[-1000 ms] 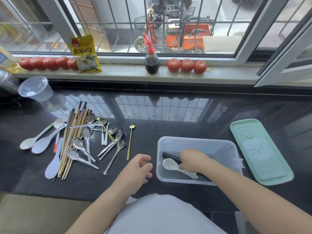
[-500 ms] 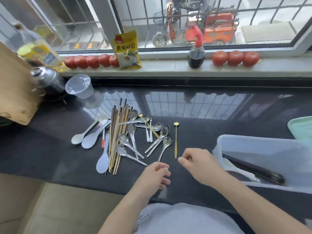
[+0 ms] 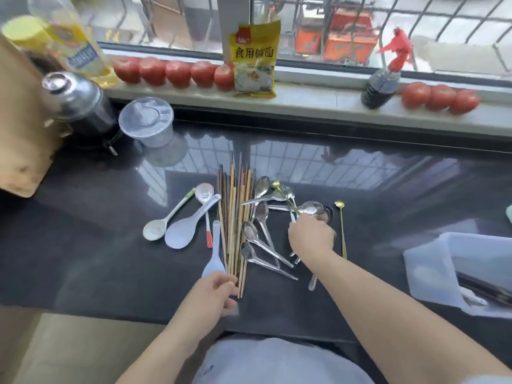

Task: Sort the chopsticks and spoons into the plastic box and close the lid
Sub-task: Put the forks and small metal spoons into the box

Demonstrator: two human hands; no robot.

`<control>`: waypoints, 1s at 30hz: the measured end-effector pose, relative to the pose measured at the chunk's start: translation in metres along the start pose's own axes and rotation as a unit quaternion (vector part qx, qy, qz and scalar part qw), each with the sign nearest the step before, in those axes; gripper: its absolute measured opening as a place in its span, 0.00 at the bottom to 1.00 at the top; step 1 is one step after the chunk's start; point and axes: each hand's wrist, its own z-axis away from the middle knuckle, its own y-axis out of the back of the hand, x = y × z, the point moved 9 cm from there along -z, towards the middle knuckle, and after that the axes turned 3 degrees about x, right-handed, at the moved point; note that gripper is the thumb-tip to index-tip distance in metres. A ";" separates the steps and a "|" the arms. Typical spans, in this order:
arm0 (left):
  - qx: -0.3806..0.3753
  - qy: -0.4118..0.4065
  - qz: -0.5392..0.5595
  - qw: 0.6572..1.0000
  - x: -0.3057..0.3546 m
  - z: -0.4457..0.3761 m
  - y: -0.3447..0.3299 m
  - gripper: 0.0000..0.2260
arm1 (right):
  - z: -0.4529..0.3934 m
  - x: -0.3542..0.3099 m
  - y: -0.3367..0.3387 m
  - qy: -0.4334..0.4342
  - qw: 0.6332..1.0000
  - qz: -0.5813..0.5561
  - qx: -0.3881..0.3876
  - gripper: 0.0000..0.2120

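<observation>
Wooden chopsticks [image 3: 235,217] lie in a bundle on the black counter. White plastic spoons [image 3: 181,231] lie to their left and several metal spoons [image 3: 260,234] to their right, with a thin gold spoon [image 3: 343,231] beyond. My left hand [image 3: 219,292] curls its fingers at the near ends of the chopsticks. My right hand [image 3: 311,236] rests over the metal spoons and pinches a white-handled utensil [image 3: 291,216]. The clear plastic box [image 3: 432,267] stands at the right edge with dark chopsticks [image 3: 487,291] and a white spoon [image 3: 471,299] inside. Only a sliver of the green lid [image 3: 509,214] shows.
A clear lidded tub [image 3: 146,120], a metal flask [image 3: 74,101] and a wooden board [image 3: 19,128] stand at the back left. On the window sill sit rows of tomatoes [image 3: 171,72], a yellow packet [image 3: 255,59] and a dark sauce bottle [image 3: 381,87].
My right hand left the box and moved left onto the metal spoons. My left hand moved forward to the chopstick ends. The view swung left, pushing the box to the right edge.
</observation>
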 end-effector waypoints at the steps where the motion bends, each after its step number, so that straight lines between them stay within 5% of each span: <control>1: -0.003 -0.008 -0.004 1.000 0.003 -0.003 0.003 0.08 | 0.001 -0.002 -0.003 0.001 1.000 0.023 -0.009 0.12; 5: -0.036 -0.014 -0.004 0.999 0.011 -0.010 -0.005 0.07 | 0.002 -0.009 -0.016 0.046 0.993 0.101 -0.039 0.17; 19: -0.101 -0.040 -0.054 0.993 0.042 -0.004 -0.042 0.07 | 0.011 -0.010 -0.007 0.096 0.990 0.102 -0.019 0.15; 23: -0.110 -0.007 0.002 0.994 0.037 -0.007 -0.045 0.08 | 0.019 -0.002 0.000 0.054 0.983 -0.113 -0.137 0.11; 25: -0.134 0.027 0.068 0.988 0.034 -0.006 -0.050 0.08 | 0.036 0.007 -0.003 -0.034 0.910 -0.341 -0.235 0.08; 27: -0.148 0.064 0.159 0.974 0.035 -0.005 -0.057 0.09 | 0.061 0.006 -0.001 -0.101 0.781 -0.539 -0.299 0.09; 30: -0.134 0.084 0.239 0.958 0.041 -0.008 -0.066 0.13 | 0.090 -0.011 0.004 -0.065 0.705 -0.617 -0.342 0.11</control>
